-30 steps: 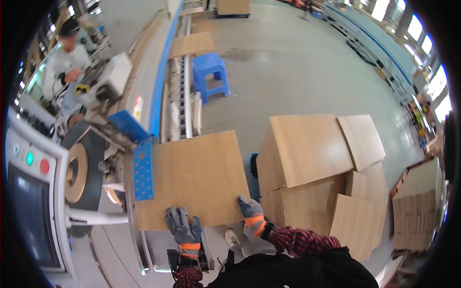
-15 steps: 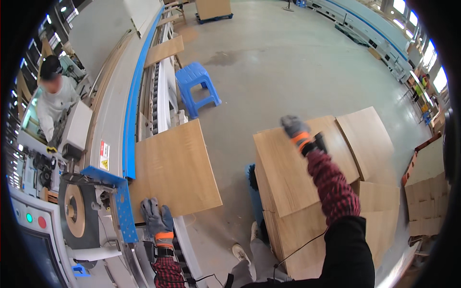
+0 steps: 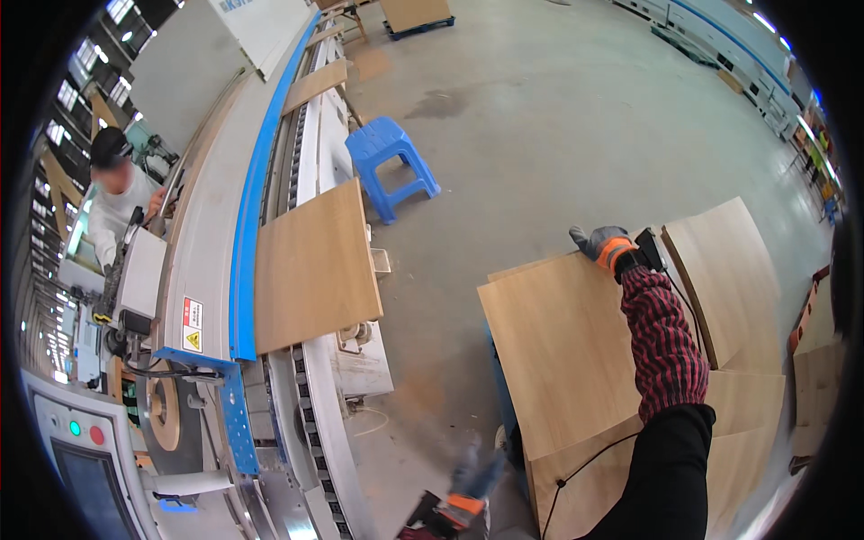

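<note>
My gloved right hand [image 3: 601, 245] is at the far edge of the top wooden panel [image 3: 562, 351] on a stack, fingers curled over that edge. Just beneath the top panel's far side, the edge of another panel [image 3: 526, 268] shows. Low in the view, my gloved left hand [image 3: 472, 486] is smeared by motion; it is between the machine and the stack, touching nothing that I can see. Another wooden panel [image 3: 315, 270] lies on the machine's roller track, partly beneath the long blue-edged beam [image 3: 247, 261].
More panels [image 3: 724, 270] are stacked at the right. A blue plastic stool [image 3: 391, 162] stands beyond the machine. At the left are a control panel [image 3: 85, 441] with lit buttons and a co-worker [image 3: 117, 207] behind the beam. A thin black cable [image 3: 585, 463] trails by my right arm.
My left hand has left the panel on the machine and swung right; that panel has moved farther along the track. My right hand now grips the stack's top panel at its far edge.
</note>
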`<state>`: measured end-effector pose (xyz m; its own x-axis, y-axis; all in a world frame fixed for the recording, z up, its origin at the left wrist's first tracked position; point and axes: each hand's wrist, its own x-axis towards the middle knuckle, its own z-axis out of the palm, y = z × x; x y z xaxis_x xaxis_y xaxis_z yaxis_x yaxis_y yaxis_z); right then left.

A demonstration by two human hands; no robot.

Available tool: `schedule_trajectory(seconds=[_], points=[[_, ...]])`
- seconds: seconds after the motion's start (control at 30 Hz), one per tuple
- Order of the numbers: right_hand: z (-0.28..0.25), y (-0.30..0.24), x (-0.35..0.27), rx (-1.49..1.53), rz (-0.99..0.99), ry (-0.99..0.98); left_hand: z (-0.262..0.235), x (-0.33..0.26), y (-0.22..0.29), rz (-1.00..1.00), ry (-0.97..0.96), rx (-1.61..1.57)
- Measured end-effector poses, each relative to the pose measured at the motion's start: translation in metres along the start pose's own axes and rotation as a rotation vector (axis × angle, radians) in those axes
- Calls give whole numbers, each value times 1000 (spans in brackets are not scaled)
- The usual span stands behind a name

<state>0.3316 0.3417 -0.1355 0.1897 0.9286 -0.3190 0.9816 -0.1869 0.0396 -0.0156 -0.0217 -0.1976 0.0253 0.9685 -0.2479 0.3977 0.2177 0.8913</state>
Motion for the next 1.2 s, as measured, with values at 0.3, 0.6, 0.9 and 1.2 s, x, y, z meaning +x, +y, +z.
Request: schedule_trajectory(seconds=[0.3,0.6,0.9,1.2], points=[[27,-44,-75,57,-221,331,47,-56,49,-870,-486,-1264],[114,84,-225,214,570,634,15,-70,6,-647,-321,-955],[146,64,-344,319,515,168,-140,-125,40,-632,-112,-786],[200,-111,-446,670,196,140,-252,-246,37,-162,742,963]])
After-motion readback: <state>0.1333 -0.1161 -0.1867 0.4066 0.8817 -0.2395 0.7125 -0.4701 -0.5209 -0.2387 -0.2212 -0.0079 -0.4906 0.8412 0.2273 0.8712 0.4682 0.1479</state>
